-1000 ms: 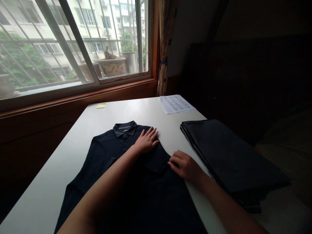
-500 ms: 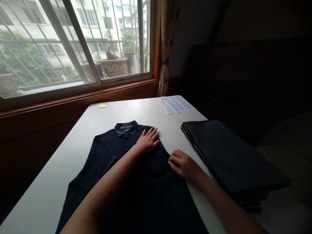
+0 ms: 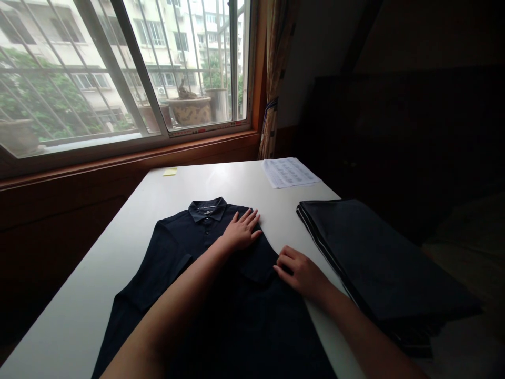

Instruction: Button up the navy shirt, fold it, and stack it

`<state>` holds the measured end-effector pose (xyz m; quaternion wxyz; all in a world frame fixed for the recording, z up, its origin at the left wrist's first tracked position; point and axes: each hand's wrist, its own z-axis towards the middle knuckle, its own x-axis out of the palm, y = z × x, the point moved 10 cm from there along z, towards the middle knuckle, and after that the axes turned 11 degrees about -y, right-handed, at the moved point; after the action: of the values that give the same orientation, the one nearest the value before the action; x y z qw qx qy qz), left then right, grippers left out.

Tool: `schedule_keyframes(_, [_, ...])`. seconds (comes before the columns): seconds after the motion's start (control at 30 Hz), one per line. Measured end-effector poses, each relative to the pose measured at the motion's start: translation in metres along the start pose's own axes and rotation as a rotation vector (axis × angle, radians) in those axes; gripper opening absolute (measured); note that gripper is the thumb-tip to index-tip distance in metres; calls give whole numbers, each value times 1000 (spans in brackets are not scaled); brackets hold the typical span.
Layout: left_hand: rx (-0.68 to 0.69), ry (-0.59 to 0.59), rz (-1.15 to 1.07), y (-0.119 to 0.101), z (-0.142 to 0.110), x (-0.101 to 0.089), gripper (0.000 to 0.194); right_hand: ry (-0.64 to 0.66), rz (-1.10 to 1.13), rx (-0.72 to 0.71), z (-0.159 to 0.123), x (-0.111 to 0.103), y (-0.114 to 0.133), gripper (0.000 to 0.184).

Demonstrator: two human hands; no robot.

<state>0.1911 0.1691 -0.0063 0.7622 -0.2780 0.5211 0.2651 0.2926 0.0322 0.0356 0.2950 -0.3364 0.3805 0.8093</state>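
Observation:
A dark navy polo shirt (image 3: 252, 316) lies spread on the white table (image 3: 94, 268), its collar at the far end and its short sleeves folded in over the body. My left hand (image 3: 241, 230) rests flat on the shirt near the shoulder at the right, fingers spread. At the shirt's right edge, lower down, my right hand (image 3: 298, 268) has its fingers curled and its thumb bent in, closed on the cloth. The shirt's lower part is partly hidden under my left forearm and runs out of view.
A stack of folded dark cloth (image 3: 379, 258) lies on the right side of the table. Printed sheets (image 3: 292, 172) lie at the far right corner, and a yellow sticky note (image 3: 170, 171) at the far left. Behind the table are a barred window (image 3: 158, 68) and a tied curtain (image 3: 272, 100).
The view has shifted slightly, so everything appears a little further right and lower. Both hands keep nearly the same places on the shirt.

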Motion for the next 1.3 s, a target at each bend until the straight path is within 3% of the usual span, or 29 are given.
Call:
schedule_keyframes(0.27, [-46,-47,-154,5,2,-7,64,25,15,48,-2,4,-8,13])
schedule_keyframes(0.37, [-86,-104,-232,11,-2,-27,59,34,46,50,-3,4,-9,11])
schedule_keyframes(0.47, [-93,-175,-305,19,-21,-62,48,40,72,54,-3,3,-11,10])
schedule_keyframes(0.6, [-110,-290,-400,47,-81,-112,41,7,9,27,-2,2,-11,8])
schedule_keyframes(0.67, [-196,-347,-432,70,-121,-130,39,-7,-18,31,-2,2,-11,6])
schedule_keyframes(0.73, [-313,-329,-392,93,-163,-135,39,-26,-33,54,-3,3,-13,5])
schedule_keyframes(0.9, [-442,-210,-175,118,-260,-145,34,-88,-62,151,-8,3,-24,6])
schedule_keyframes(1.03, [-677,-270,-66,148,-322,-165,44,-102,-86,278,-12,4,-37,20])
schedule_keyframes(1.17, [-919,-290,-188,174,-354,-164,66,-101,-144,328,-10,10,-42,28])
schedule_keyframes(1.3, [-943,-186,-244,179,-347,-151,72,-89,-183,310,-5,15,-42,19])
